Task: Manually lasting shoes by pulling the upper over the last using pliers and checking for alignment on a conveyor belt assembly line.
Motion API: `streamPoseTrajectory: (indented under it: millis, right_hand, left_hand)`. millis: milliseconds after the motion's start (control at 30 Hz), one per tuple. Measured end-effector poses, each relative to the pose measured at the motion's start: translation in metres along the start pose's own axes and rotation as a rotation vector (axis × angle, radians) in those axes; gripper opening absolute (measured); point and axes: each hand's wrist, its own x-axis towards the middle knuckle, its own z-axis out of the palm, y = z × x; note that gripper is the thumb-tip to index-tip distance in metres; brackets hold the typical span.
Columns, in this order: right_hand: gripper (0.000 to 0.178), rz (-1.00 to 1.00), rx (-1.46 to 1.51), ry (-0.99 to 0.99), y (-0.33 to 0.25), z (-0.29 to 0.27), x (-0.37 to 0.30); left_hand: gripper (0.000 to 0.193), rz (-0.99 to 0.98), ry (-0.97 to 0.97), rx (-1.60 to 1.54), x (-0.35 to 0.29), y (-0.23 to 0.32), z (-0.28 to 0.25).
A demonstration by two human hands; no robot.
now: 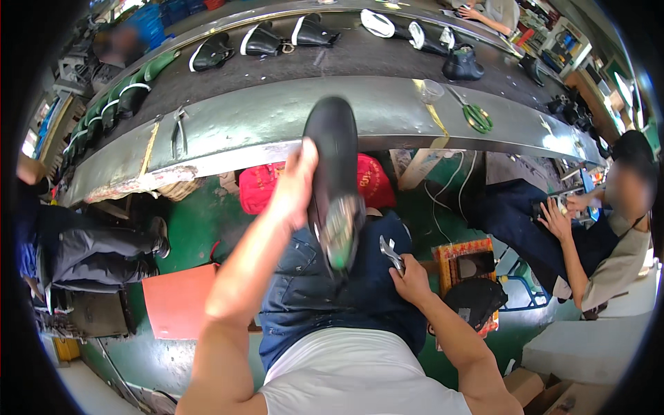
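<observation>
My left hand [299, 183] is wrapped round the side of a black shoe [332, 149], held up over my lap with its rounded toe pointing away from me. At its near end an opening shows something pale and green inside. My right hand [413, 282] grips a pair of metal pliers [391, 252] above my right thigh, jaws pointing away and to the left. The pliers are apart from the shoe. The handles are mostly hidden in the fingers.
Ahead runs a metal bench edge [277, 111] bearing other pliers [179, 133], green-handled scissors [477, 116] and a clear cup [430, 90]. Behind it, several black shoes [263, 40] stand on a dark belt [311, 66]. A seated person [588, 235] works at the right; another's legs [104, 242] show left.
</observation>
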Motion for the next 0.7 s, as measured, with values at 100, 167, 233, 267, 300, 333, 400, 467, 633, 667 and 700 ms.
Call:
streamPoseTrajectory:
  millis: [100, 167, 233, 267, 300, 333, 400, 467, 633, 667, 700]
  right_hand:
    - [0.033, -0.053, -0.04, -0.001, 0.007, 0.001, 0.008]
    - [0.033, -0.047, -0.045, 0.002, 0.009, 0.003, 0.01]
    - [0.032, 0.016, -0.035, 0.013, 0.013, 0.006, 0.01]
    - [0.032, 0.033, -0.018, 0.018, 0.012, 0.007, 0.009]
    - [0.031, 0.011, -0.001, 0.012, 0.011, 0.009, 0.012]
    - [0.031, -0.005, 0.005, 0.009, 0.014, 0.003, 0.015]
    - [0.03, 0.017, -0.001, -0.001, 0.011, -0.001, 0.015]
    - [0.03, -0.002, 0.03, -0.01, 0.014, -0.001, 0.014]
    - [0.03, 0.047, 0.084, 0.023, 0.028, 0.001, 0.008]
    - [0.03, 0.056, 0.094, 0.01, 0.03, -0.001, 0.011]
    - [0.03, 0.068, 0.104, -0.008, 0.031, -0.002, 0.012]
  left_hand:
    - [0.094, -0.101, -0.192, 0.011, 0.01, 0.08, 0.0]
    - [0.093, 0.191, -0.306, 0.041, 0.024, 0.065, -0.028]
    - [0.081, 0.488, -0.097, 0.463, 0.029, 0.035, -0.029]
    - [0.086, 0.732, -0.021, 0.673, 0.031, 0.019, -0.03]
    - [0.101, 0.71, 0.149, 0.757, 0.04, 0.01, -0.032]
    - [0.078, 0.731, 0.156, 0.618, 0.048, 0.006, -0.018]
    - [0.053, 0.639, 0.091, 0.539, 0.055, 0.011, -0.008]
    - [0.037, 0.735, 0.101, 0.532, 0.075, 0.017, 0.006]
    - [0.046, 0.715, 0.112, 0.643, 0.189, 0.042, 0.027]
    - [0.049, 0.692, 0.053, 0.597, 0.222, 0.049, 0.034]
    - [0.05, 0.621, 0.032, 0.493, 0.249, 0.054, 0.046]
